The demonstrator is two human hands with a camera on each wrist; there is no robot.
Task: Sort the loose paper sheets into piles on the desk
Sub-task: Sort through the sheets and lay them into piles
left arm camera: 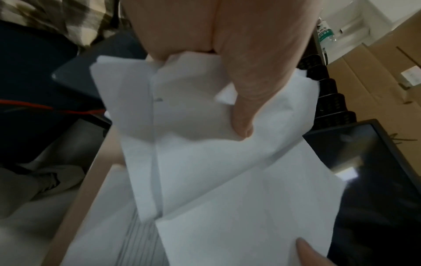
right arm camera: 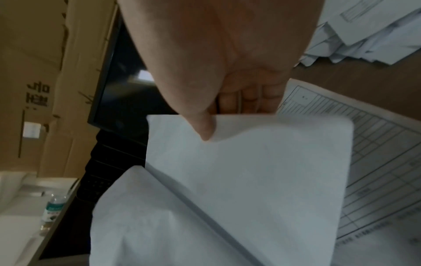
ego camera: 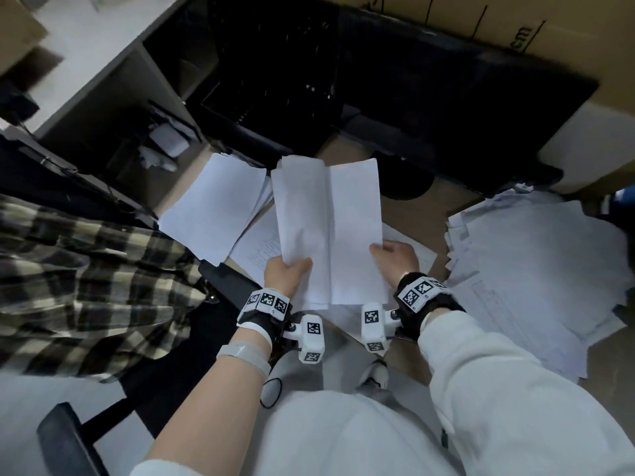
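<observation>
Both hands hold white paper sheets above the desk. My left hand [ego camera: 288, 273] grips the near edge of a bundle of blank sheets [ego camera: 302, 218], thumb on top [left arm camera: 241, 115]. My right hand [ego camera: 395, 259] pinches the near right edge of a single blank sheet [ego camera: 357, 228] that lies beside and partly over that bundle; the thumb [right arm camera: 205, 126] presses on the sheet [right arm camera: 262, 171]. A tidy pile of blank sheets [ego camera: 213, 207] lies on the desk at the left. A printed sheet [ego camera: 257, 249] lies under the held papers.
A big loose heap of printed sheets [ego camera: 525, 266] covers the desk at the right. A dark monitor [ego camera: 446, 97] and black tray rack [ego camera: 275, 70] stand behind. Cardboard boxes [ego camera: 584, 46] are at the back right. A plaid garment [ego camera: 86, 280] hangs over a chair at the left.
</observation>
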